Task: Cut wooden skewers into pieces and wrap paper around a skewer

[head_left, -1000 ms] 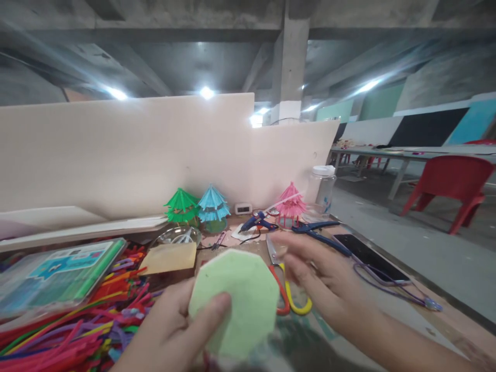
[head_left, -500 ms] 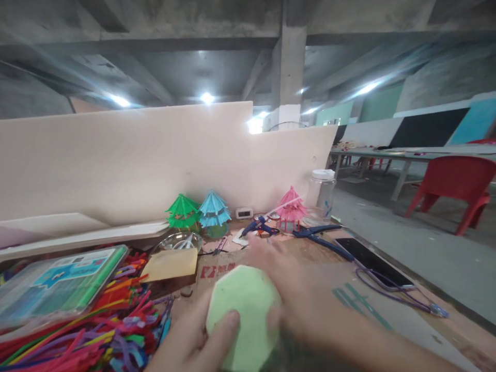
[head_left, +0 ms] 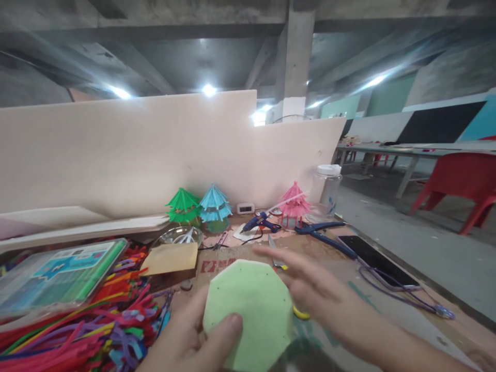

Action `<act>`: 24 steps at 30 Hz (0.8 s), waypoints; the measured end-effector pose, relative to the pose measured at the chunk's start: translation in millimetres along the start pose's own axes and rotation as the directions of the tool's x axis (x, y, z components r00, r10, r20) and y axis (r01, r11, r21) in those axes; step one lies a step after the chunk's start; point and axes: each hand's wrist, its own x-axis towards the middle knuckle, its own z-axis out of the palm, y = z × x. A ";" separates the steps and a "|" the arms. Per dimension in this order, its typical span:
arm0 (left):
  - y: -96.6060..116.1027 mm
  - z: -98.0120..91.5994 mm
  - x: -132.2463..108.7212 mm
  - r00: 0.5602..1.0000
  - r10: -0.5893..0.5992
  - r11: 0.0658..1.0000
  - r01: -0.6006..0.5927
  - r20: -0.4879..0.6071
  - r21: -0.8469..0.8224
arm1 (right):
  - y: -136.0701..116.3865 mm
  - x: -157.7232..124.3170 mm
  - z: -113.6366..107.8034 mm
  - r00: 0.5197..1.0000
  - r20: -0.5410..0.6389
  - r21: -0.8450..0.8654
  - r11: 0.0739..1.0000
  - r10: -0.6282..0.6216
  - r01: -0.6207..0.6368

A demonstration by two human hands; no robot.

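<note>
My left hand (head_left: 197, 328) grips a pale green octagonal piece (head_left: 256, 305) at its lower left, thumb on the face. Small dark dots sit near the piece's edges. My right hand (head_left: 321, 294) is beside the piece's right edge, fingers stretched out and holding nothing; whether it touches the edge I cannot tell. Partly hidden under that hand lie scissors (head_left: 301, 313) with yellow on the handles. Behind, a blue glue gun (head_left: 258, 222) rests on the cardboard-covered table. Green (head_left: 183, 204), blue (head_left: 214, 204) and pink (head_left: 294, 201) layered-roof models stand along the back.
To the left are a plastic case (head_left: 58, 279) and a heap of coloured pipe cleaners (head_left: 89, 330). Blue pliers (head_left: 325, 237), a phone (head_left: 375, 261) with a purple cord and a clear jar (head_left: 327, 191) occupy the right. A pale panel (head_left: 127, 155) rises behind.
My right hand has drawn back to the right from the green piece, its fingers now apart. More of the piece's face shows, and the scissors have come into view.
</note>
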 end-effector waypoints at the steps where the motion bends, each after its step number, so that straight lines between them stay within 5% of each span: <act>1: -2.1 -0.6 3.3 1.000 0.019 0.999 -0.019 0.002 0.027 | 1.8 -0.8 3.2 0.999 0.033 -0.056 0.998 0.015 -0.014; 6: -10.2 -12.1 24.5 0.991 0.130 0.982 -0.126 -0.016 0.143 | 4.1 -3.0 17.3 0.999 0.031 -0.288 0.957 -0.022 0.030; 10: -14.0 -21.6 32.2 0.989 0.145 0.936 -0.138 0.003 0.324 | 16.5 5.9 5.0 0.999 0.049 -0.331 0.944 -0.005 0.021; 13: -14.1 -21.1 30.2 0.977 0.212 0.860 -0.193 0.014 0.471 | 50.3 19.9 -15.8 0.995 0.046 -0.608 0.788 -0.088 0.098; 15: -12.6 -18.3 28.5 0.981 0.174 0.813 -0.190 0.082 0.550 | 79.2 27.8 -25.9 0.987 0.134 -0.754 0.636 -0.092 0.162; 18: -14.9 -14.2 30.0 0.984 0.080 0.761 -0.162 0.157 0.628 | 109.9 31.2 -28.5 0.979 0.194 -0.878 0.455 0.059 0.147; 24: -65.2 -10.6 52.8 0.958 -0.133 0.838 -0.028 0.255 0.546 | 103.9 12.3 -21.5 0.989 0.132 -0.886 0.455 0.068 0.087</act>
